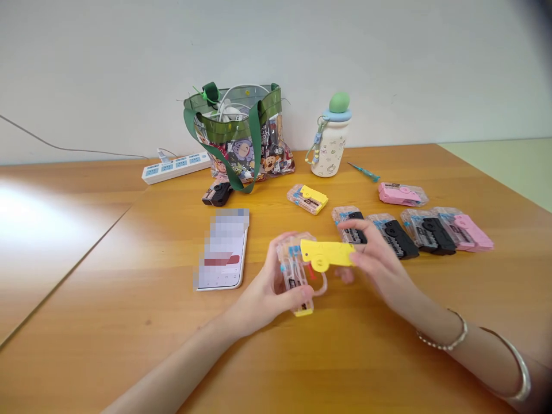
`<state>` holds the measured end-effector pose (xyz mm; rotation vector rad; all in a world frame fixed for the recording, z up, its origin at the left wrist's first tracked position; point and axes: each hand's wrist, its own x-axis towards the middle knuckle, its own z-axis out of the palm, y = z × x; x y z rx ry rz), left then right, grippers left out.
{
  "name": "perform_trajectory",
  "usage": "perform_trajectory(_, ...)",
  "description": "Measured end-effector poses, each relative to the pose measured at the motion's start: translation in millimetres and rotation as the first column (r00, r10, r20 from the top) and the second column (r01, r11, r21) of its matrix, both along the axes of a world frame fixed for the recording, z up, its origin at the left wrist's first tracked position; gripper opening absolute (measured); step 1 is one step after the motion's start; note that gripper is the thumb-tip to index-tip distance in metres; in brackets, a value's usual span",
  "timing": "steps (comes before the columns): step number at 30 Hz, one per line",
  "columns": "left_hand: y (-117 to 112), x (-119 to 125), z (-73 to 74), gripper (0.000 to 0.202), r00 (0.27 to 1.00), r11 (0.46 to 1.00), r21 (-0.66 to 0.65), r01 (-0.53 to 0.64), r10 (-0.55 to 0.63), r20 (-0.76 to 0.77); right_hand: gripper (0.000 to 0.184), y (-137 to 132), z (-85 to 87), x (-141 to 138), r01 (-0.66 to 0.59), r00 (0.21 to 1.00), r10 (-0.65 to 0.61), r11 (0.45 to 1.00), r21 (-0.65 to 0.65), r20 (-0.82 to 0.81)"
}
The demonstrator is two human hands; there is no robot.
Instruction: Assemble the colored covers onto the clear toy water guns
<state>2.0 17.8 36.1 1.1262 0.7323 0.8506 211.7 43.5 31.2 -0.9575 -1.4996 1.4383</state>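
My left hand (276,287) is wrapped around the clear plastic body of a folding toy gun (293,270), its thumb pressed on the near side. Blue parts, a red trigger and a pale curved guard show on that body. From its top a yellow handle (328,255) sticks out to the right, swung out from the body. At the far end of this handle, my right hand (383,264) pinches it between thumb and fingers. Behind the right hand lies a black-handled toy gun (351,221), partly covered by the fingers.
More folded toy guns with black (397,237), pink (402,194) and yellow (308,198) handles lie around. A phone (224,247) is left of my hands. Farther back are a bag (245,144), a power strip (176,167), a bottle (331,144) and a screwdriver (365,172).
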Motion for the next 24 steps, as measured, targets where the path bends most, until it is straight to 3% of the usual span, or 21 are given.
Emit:
perform_trajectory(3,-1.9,-1.9,1.2,0.064,0.994,0.995,-0.011,0.103,-0.103,-0.047,0.027,12.0,-2.6,4.6,0.081,0.997,-0.08,0.996,0.029,-0.023)
perform_trajectory(8,-3.3,-2.4,-1.5,0.067,0.995,0.996,-0.01,0.087,-0.087,-0.041,0.022,11.8,0.0,2.4,0.097,0.994,-0.101,0.992,0.075,0.04)
perform_trajectory(11,-1.7,-0.6,-3.3,0.067,1.0,1.0,0.009,0.028,-0.028,0.01,0.024,8.6,2.6,1.3,0.108,0.993,-0.111,0.99,0.09,0.03)
perform_trajectory(14,1.6,1.1,-3.2,0.064,0.995,0.995,0.025,-0.093,0.092,0.029,0.028,4.1,2.1,-0.6,0.03,0.998,-0.035,0.994,0.103,0.05)
perform_trajectory(17,4.6,1.7,-3.6,0.065,0.983,0.984,0.001,-0.18,0.18,0.028,0.036,-5.0,-0.6,-4.9,-0.059,0.985,0.021,0.974,0.217,0.174)
perform_trajectory(20,5.4,1.7,-6.7,0.067,0.976,0.976,0.006,-0.217,0.217,0.031,0.044,-15.7,-2.9,-9.3,-0.106,0.954,-0.011,0.923,0.37,0.301)
perform_trajectory(24,3.7,2.3,-10.4,0.067,0.965,0.964,0.037,-0.262,0.263,-0.006,0.051,-23.8,-5.8,-13.6,-0.134,0.926,-0.032,0.903,0.408,0.376)
